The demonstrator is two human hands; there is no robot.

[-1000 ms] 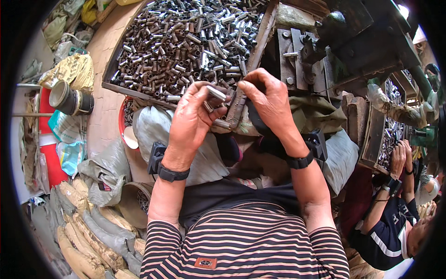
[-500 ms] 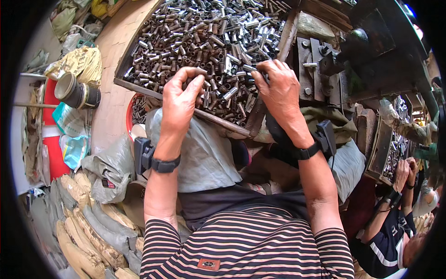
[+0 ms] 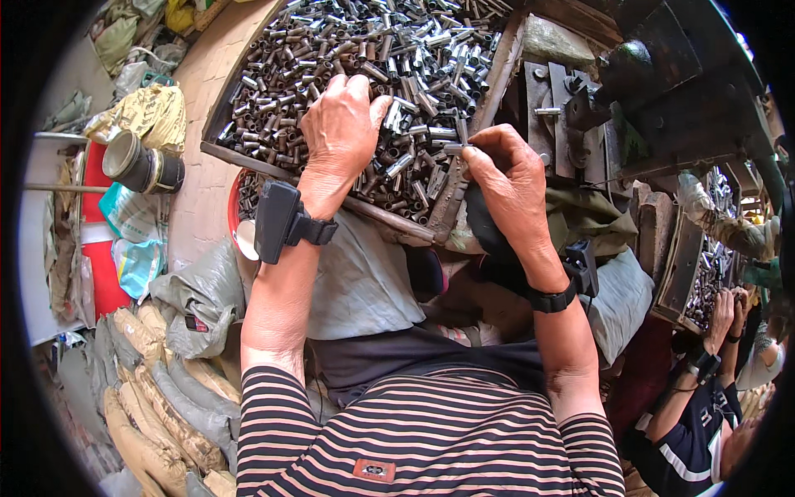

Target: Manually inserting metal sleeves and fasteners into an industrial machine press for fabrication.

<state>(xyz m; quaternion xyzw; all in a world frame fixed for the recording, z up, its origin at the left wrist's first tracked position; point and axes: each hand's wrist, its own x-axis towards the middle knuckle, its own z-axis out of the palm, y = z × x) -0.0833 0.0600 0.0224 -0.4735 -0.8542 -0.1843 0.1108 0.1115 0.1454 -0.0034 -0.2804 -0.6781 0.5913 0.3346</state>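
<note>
A wooden-edged tray (image 3: 248, 162) is heaped with short metal tubes (image 3: 348, 58), some rusty brown, others shiny. My left hand (image 3: 344, 124) rests palm down on the heap, its fingers bent down among the tubes and their tips hidden. Over the tray's near right corner, my right hand (image 3: 512, 170) is closed, pinching a small shiny metal tube (image 3: 454, 150) between thumb and fingers. Right of it stands a dark metal press (image 3: 592, 116), where one more short tube (image 3: 547, 111) lies crosswise on the plates.
A red-rimmed bucket (image 3: 234, 203) sits under the tray's left corner. Stuffed sacks (image 3: 157, 406) and a grey plastic bag (image 3: 199, 306) lie at the left. On the far right, a co-worker's hands (image 3: 722, 319) are at another tray of metal pieces (image 3: 705, 277).
My left hand has gone from a pinch above the tray's front to palm down, farther onto the heap. My right hand has drawn slightly nearer and turned, showing the tube it pinches.
</note>
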